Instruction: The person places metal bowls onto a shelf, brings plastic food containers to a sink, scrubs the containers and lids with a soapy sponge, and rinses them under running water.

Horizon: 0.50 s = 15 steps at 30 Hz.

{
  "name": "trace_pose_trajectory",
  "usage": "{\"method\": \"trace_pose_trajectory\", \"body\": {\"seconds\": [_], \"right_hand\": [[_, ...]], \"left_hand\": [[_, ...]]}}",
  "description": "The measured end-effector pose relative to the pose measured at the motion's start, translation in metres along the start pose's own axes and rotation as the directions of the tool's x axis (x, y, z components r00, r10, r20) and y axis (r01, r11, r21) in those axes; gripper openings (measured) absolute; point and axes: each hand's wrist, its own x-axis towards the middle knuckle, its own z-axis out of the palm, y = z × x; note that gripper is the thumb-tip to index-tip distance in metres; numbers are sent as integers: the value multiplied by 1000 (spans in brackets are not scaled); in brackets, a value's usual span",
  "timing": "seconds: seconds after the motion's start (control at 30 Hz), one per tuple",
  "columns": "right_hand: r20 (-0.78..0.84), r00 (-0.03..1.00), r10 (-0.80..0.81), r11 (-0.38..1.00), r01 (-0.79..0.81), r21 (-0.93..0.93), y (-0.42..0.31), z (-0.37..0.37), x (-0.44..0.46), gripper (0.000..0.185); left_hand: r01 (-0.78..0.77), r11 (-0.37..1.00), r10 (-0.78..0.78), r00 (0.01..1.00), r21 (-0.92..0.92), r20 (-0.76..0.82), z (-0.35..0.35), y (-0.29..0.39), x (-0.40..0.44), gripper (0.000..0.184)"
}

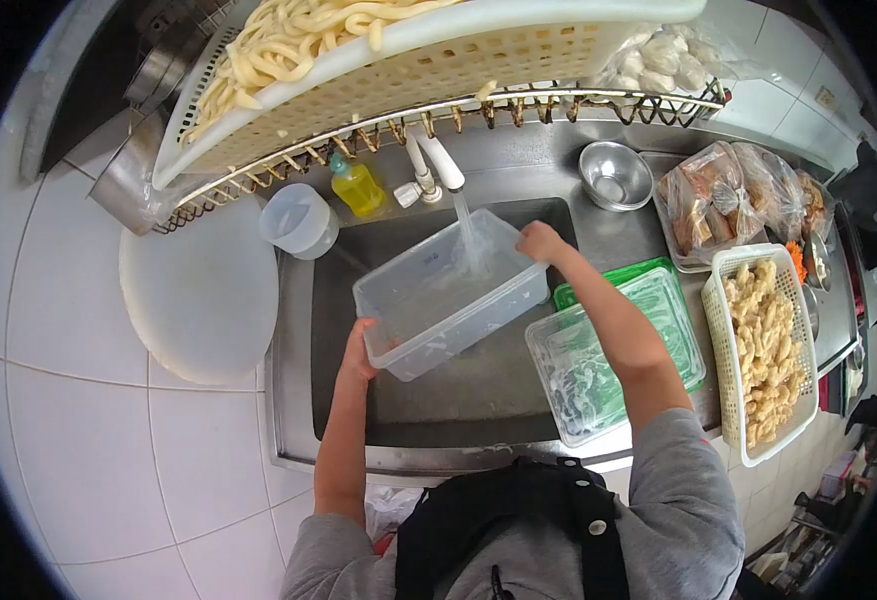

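Observation:
A clear plastic tub point(433, 315) is held tilted over the steel sink point(478, 400). Water from the white faucet point(440, 160) runs into it. My left hand point(359, 348) grips the tub's near left corner, fingers wrapped on its side. My right hand point(541, 243) holds the rim at the far right corner, with fingers closed on it. Just right of the tub, a clear lid point(578, 385) with white residue overlaps a green lid point(673, 320) at the sink's edge.
Above hangs a rack point(358, 135) with a basket of dough strips point(298, 45). Left are a round white board point(198, 290) and a plastic container point(300, 222). Soap bottle point(358, 188) behind; right, a steel bowl point(615, 176), bagged food point(723, 200) and a food basket point(728, 350).

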Motion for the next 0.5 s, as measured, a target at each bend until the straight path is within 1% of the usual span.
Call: {"method": "trace_pose_trajectory", "body": {"seconds": [0.03,0.07,0.1,0.13,0.17,0.2,0.23,0.27,0.3,0.33,0.4,0.43,0.47,0.5], "right_hand": [[-101,995,-6,993,19,120,-4,-14,-9,39],[-97,995,-4,993,15,114,-10,-24,-23,39],[-177,984,-19,993,40,112,-18,-32,-40,36],[-261,965,-37,992,67,107,-25,-40,-54,33],[-264,964,-37,993,66,101,-30,-48,-67,33],[-420,901,-107,978,171,119,-35,-53,-80,30],[-560,813,-162,954,274,121,-37,-55,-91,27],[-556,816,-159,956,268,118,-40,-58,-99,27],[-586,788,-187,945,307,112,-43,-63,-103,27],[-617,757,-214,932,347,103,-43,-67,-106,27],[-649,733,-205,935,342,91,-37,-68,-104,26],[-676,710,-195,937,339,86,-34,-67,-101,26],[-679,707,-194,937,338,84,-30,-65,-99,26],[-664,729,-169,946,308,97,-26,-60,-96,28]], "left_hand": [[2,1000,-3,999,26,48,-16,-18,13,66],[6,999,-11,996,53,94,-26,-31,19,63],[11,999,-15,995,44,95,-21,-42,16,63],[106,981,-112,993,161,30,-8,-54,14,61],[201,941,-196,980,273,-44,3,-61,14,59],[215,916,-211,976,337,-50,-7,-77,36,61],[222,916,-218,975,334,-48,-10,-89,52,61],[234,920,-221,972,314,-76,-9,-97,68,58],[239,924,-219,971,297,-101,-5,-99,82,55],[235,925,-217,972,297,-93,-1,-97,93,55],[146,953,-116,986,267,-122,9,-89,105,51],[141,953,-114,987,269,-115,14,-84,106,51],[22,975,31,972,222,-232,17,-79,104,46],[-105,976,167,921,189,-352,19,-74,101,42]]}}
